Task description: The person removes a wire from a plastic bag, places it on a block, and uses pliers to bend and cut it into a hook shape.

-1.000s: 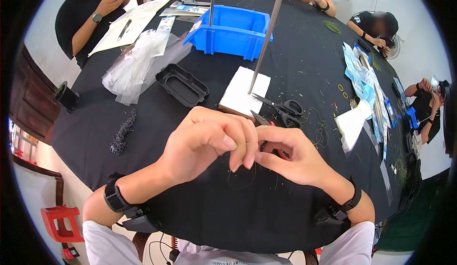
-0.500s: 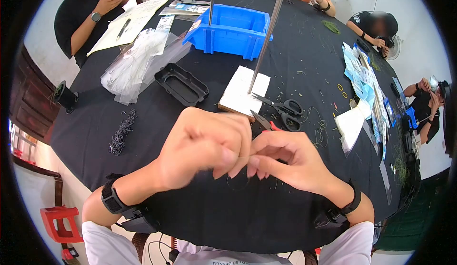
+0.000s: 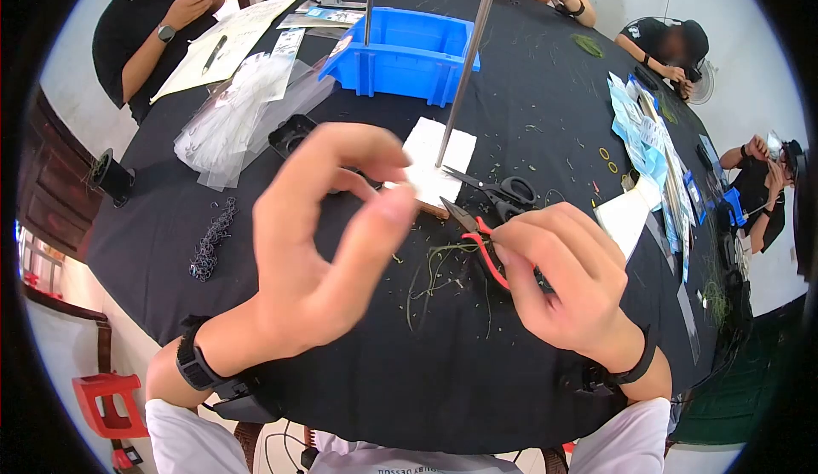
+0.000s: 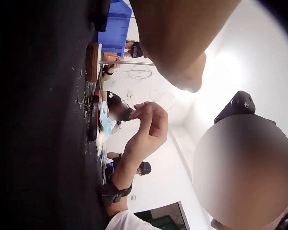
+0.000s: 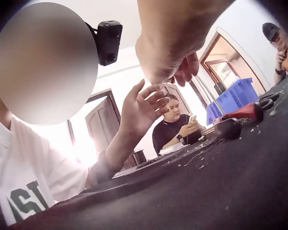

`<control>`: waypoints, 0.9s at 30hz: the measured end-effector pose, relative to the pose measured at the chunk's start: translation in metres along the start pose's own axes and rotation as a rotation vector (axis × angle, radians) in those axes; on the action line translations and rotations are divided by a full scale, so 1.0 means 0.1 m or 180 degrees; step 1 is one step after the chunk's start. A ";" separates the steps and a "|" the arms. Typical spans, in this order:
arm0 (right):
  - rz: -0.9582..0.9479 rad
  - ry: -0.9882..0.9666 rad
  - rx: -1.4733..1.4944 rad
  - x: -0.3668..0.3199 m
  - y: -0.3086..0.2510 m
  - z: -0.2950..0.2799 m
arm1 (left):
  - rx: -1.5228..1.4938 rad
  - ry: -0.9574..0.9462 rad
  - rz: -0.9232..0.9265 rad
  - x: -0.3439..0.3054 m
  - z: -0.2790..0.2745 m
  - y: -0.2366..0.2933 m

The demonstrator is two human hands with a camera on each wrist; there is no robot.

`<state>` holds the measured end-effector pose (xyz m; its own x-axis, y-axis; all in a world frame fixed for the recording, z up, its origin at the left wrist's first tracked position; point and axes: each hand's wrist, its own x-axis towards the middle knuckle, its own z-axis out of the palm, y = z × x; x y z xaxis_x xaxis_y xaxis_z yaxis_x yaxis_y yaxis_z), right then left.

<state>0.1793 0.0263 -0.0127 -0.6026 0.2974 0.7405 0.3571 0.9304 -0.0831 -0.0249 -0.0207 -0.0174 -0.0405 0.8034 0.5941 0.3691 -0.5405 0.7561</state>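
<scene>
From the left, I note a tangled dark bundle (image 3: 211, 240) lying on the black tablecloth (image 3: 383, 397), and a black tray (image 3: 288, 135), partly hidden by the left hand (image 3: 302, 270). I find that hand raised, its thumb and forefinger bent toward each other and blurred in the head view; the right wrist view shows its fingers loosely apart. I see nothing in its grip.

Next, a white block (image 3: 460, 146) rests on the cloth, with a metal rod (image 3: 467, 65) rising from it and a blue bin (image 3: 400, 61) behind. On my side of the block lie loose green strands (image 3: 439, 261) among small scraps.

Red-handled pliers (image 3: 487, 261) lie at the strands' right, with black scissors (image 3: 511, 193) just beyond. I record the right hand (image 3: 567, 278) raised above the table, apart from the pliers, fingers bent and tips together. I cannot tell whether a fine strand is pinched there.
</scene>
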 end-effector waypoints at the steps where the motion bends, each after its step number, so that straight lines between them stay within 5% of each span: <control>1: -0.0149 0.0012 -0.0060 0.00 0.00 0.00 | -0.0061 -0.0347 -0.0027 0.01 0.01 -0.01; 5: -0.0538 0.0114 -0.0179 -0.04 0.03 0.02 | -0.0904 -0.1205 -0.1132 -0.02 0.07 0.01; 12: -0.0251 0.0146 -0.0434 0.01 0.07 -0.09 | 0.0372 -0.2001 -0.0165 0.08 -0.04 0.02; 15: -0.0408 0.0164 -0.0428 0.01 0.09 -0.10 | 0.0099 -0.1340 -0.0137 0.06 -0.04 -0.03; 18: -0.0629 0.0179 -0.0422 0.00 0.08 -0.05 | -0.1041 -0.1211 -0.0465 0.03 0.08 -0.04; 21: -0.0632 0.0184 -0.0492 0.00 0.09 -0.04 | -0.1880 -0.2320 -0.1635 0.04 0.02 0.02; 27: -0.0653 0.0129 -0.0693 -0.01 0.11 -0.05 | -0.3370 -0.0823 -0.2170 0.04 0.03 0.04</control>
<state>0.1875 0.0351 -0.0110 -0.6506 0.0952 0.7534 0.3781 0.9010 0.2127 -0.0204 -0.0193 -0.0127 0.2958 0.9550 0.0227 -0.5735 0.1585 0.8038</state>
